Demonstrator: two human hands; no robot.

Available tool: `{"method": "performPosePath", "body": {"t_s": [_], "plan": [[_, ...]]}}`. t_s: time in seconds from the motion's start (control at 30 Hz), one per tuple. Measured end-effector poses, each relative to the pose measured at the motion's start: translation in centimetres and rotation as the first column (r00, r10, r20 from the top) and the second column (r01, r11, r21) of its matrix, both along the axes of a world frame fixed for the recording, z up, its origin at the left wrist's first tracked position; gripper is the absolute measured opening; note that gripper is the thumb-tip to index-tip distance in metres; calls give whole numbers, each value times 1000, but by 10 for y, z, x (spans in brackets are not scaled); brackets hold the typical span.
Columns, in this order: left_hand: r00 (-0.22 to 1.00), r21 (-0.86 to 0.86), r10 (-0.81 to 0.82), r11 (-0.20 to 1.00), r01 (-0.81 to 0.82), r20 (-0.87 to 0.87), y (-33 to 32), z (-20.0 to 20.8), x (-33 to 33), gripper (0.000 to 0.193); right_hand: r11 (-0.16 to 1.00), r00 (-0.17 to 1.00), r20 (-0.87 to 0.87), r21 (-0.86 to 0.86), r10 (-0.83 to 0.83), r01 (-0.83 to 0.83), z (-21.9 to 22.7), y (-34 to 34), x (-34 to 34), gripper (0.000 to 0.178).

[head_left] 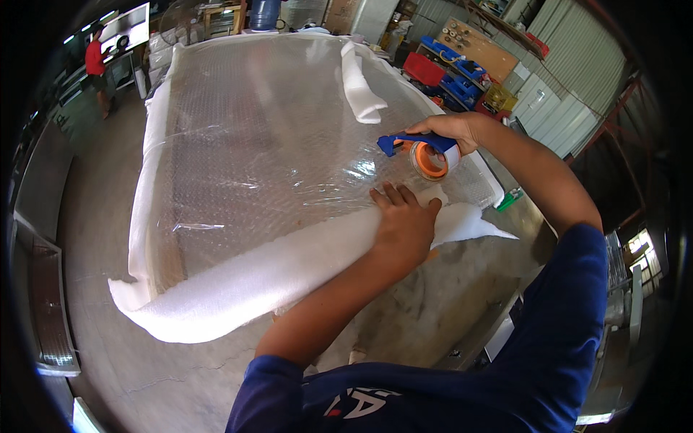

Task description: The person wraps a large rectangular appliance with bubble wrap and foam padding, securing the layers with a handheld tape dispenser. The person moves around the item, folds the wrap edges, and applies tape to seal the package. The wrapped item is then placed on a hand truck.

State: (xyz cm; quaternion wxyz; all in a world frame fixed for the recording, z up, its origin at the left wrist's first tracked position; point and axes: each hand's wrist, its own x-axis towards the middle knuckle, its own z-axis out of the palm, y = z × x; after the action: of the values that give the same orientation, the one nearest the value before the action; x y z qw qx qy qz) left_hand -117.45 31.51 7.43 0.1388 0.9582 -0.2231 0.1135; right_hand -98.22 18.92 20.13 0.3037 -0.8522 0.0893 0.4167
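A large flat panel wrapped in clear bubble wrap (253, 144) lies before me, with white foam along its edges. My left hand (406, 224) rests with fingers spread on the white foam sheet (238, 285) folded over the near edge. In my right hand (451, 132) is a blue tape dispenser (426, 141) with an orange-cored roll of clear tape (432, 160). It is held just above the wrap near the right corner. A loose strip of white foam (356, 85) lies on top at the far right.
Blue and red bins (424, 69) stand on a rack beyond the right side. A green-handled item (510, 200) sticks out beside the right corner. Metal frames (47, 303) stand at left. A person in a red shirt (95, 58) stands far left. A blue water jug (264, 14) is behind.
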Motion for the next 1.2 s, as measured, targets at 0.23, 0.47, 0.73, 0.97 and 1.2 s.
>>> {"method": "performPosePath", "body": {"t_s": [0.23, 0.47, 0.73, 0.97, 1.2], "plan": [[1000, 1, 5, 1000, -5, -20, 2, 3, 2, 56, 988, 992, 98, -135, 85, -72, -5, -15, -35, 39], [1000, 37, 14, 999, -15, 13, 2, 3, 2, 56, 994, 998, 29, -96, 53, -50, 5, -37, -50, 40], [1000, 63, 3, 998, -5, 18, 1, 4, 2, 59, 997, 991, 136, -77, 7, 4, 24, -49, -100, 44], [999, 49, 50, 998, -50, -1, -5, -2, 5, 66, 940, 865, 369, 121, -340, 318, -5, -112, -228, 64], [999, 74, 39, 997, -37, -25, -5, 10, 9, 68, 762, 562, 555, 603, -613, 237, -228, -131, -303, 54]]}}
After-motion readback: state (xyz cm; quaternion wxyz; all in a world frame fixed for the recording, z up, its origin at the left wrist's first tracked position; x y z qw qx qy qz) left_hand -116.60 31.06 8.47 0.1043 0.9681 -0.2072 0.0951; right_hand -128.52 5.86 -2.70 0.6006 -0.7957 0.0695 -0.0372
